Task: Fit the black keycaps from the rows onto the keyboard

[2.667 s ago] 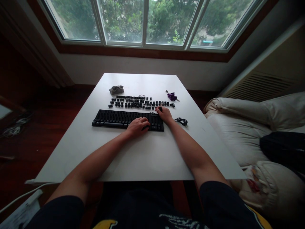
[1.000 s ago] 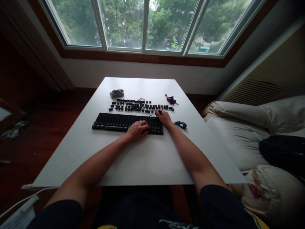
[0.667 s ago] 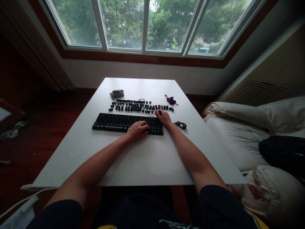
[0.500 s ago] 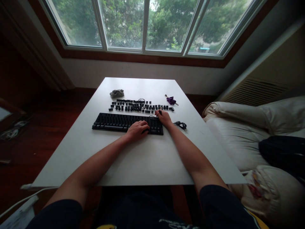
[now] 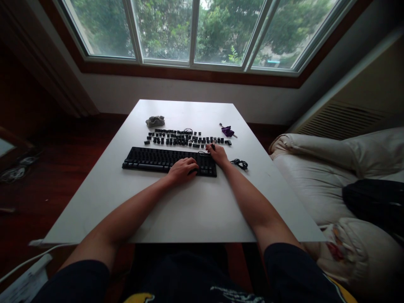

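A black computer keyboard [image 5: 151, 160] lies on the white table with its long side towards me. My left hand [image 5: 183, 169] rests at its front edge, right of the middle, with fingers curled down against it. Above the keyboard's right back corner, my right hand [image 5: 218, 155] is closed with a small black object [image 5: 213, 147] pinched at its fingertips. That object is too small to name surely. Loose black keycaps [image 5: 176, 138] are spread in uneven rows behind the keyboard, close to my right fingertips.
A grey crumpled cloth [image 5: 155, 121] lies at the table's back left. Toward the back right is a purple cloth [image 5: 227, 131] with a thin stick by it. A coiled black cable [image 5: 240, 164] lies right of the keyboard. Beyond the table's right edge stands a pale sofa [image 5: 303, 181].
The camera view has shifted slightly, so the table sits a little higher in the picture. Both hands hold nearly the same places at the keyboard.
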Available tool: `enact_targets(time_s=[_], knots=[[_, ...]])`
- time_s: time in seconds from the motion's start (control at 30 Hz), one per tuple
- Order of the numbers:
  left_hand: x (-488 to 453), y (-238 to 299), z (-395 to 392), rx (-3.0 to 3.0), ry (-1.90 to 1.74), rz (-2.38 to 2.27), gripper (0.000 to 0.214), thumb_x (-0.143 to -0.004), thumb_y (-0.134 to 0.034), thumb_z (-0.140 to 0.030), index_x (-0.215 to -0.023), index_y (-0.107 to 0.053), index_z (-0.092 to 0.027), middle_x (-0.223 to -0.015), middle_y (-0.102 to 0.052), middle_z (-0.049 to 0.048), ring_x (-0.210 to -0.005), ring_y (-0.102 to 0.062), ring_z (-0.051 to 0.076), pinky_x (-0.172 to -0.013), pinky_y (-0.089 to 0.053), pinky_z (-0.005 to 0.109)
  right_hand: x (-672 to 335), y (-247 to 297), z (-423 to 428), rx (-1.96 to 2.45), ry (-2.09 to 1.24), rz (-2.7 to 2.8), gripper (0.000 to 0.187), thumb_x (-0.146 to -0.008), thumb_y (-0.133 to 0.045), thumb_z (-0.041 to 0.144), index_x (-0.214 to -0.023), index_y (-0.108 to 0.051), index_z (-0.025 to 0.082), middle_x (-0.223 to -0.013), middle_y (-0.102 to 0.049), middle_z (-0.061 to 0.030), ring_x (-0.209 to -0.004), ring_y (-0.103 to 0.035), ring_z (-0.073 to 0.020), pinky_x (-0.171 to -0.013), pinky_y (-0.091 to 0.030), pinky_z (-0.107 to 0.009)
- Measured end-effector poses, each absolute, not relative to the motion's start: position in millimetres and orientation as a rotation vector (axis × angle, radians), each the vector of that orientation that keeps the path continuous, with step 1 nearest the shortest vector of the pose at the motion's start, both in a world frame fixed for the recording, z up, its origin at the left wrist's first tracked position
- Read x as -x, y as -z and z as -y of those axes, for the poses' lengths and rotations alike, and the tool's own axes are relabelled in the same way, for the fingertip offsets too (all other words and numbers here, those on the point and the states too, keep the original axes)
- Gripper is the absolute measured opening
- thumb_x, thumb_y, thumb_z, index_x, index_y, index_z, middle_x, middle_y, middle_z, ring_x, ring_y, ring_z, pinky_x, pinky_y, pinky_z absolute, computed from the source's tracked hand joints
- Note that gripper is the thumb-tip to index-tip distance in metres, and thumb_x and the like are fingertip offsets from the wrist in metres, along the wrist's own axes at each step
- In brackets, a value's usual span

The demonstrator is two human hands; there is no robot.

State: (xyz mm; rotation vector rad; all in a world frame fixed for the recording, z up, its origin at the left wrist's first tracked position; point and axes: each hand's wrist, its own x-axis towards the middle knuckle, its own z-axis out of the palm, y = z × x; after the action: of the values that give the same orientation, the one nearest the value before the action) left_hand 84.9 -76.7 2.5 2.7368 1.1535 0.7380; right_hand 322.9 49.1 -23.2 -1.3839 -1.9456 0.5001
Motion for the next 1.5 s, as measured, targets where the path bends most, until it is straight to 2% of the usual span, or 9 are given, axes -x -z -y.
enact_targets(time_s=[1.5], knots=[[-85.2, -0.9, 75.8, -2.736, -0.726, -1.160, 0.019, -0.091, -0.058, -0.027, -0.106, -0.068, -0.025, -0.114, -0.063, 0.0065, -0.104, -0.060, 0.022, -0.092, -0.048, 0.038, -322.4, 21.9, -47.7, 1.389, -0.499, 1.947, 0.044, -0.100, -0.042, 0.049, -0.089, -0.072, 0.019, -0.082, -0.074, -0.0057, -0.078, -0.066, -0.0192, -0.075, -0.046, -0.028]])
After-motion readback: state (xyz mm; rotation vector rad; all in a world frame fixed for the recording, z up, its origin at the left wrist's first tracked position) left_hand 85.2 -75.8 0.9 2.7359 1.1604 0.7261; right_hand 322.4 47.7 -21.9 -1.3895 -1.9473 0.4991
